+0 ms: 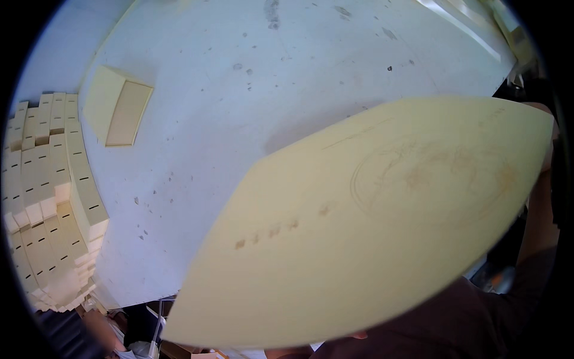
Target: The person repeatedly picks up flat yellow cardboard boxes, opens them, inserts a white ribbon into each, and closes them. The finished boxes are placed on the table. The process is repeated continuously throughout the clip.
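Note:
A large cream panel [335,263] is held up close before me, tilted. Faint brown print runs over its face, with a round emblem toward the right; whether it is one side of a box I cannot tell. My right hand [545,115] grips its right end, mostly hidden behind the edge. Of my left hand [360,335] only a bit of finger shows at the lower edge, under the panel, and the rest is hidden. On the table beyond stands a small cream box [103,107] with a framed, pinkish-beige face [128,113].
At the left edge rise stacked cream boxes [45,173] with small dark slots. The pale table [209,78] bears grey scuffs and specks. Another person's arm [100,329] shows at the lower left, below the stack. Shiny clear material [463,24] lies at the far right.

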`<action>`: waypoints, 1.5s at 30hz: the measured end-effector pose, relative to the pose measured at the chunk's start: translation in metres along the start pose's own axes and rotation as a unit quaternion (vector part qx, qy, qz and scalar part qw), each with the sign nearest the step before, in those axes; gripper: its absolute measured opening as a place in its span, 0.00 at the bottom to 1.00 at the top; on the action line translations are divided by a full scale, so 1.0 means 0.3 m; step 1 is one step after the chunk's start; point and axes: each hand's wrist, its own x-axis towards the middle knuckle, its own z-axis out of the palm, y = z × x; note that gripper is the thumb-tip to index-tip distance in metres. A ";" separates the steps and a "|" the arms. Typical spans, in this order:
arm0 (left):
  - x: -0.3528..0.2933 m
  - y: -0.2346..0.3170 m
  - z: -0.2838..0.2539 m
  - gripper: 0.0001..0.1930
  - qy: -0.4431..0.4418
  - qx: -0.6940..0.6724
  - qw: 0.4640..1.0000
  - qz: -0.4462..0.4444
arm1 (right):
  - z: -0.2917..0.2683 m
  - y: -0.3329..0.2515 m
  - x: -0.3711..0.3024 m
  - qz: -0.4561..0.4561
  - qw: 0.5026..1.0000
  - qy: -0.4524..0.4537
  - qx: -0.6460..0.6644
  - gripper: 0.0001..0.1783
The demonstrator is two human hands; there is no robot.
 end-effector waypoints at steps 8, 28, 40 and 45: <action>0.026 0.022 -0.010 0.45 0.002 0.055 0.998 0.031 | 0.007 0.005 0.008 -0.022 1.000 0.006 -0.007 0.07; 0.065 -0.061 0.147 0.19 0.353 -0.239 0.905 -0.012 | 0.086 0.047 0.075 -0.028 0.997 0.020 -0.063 0.05; 0.080 -0.071 0.148 0.13 0.310 0.173 0.934 -0.029 | 0.088 0.026 0.111 -0.019 0.998 0.064 -0.010 0.09; -0.161 -0.146 0.137 0.06 0.360 0.225 0.902 -0.078 | 0.035 0.023 0.037 0.089 0.991 0.087 0.052 0.12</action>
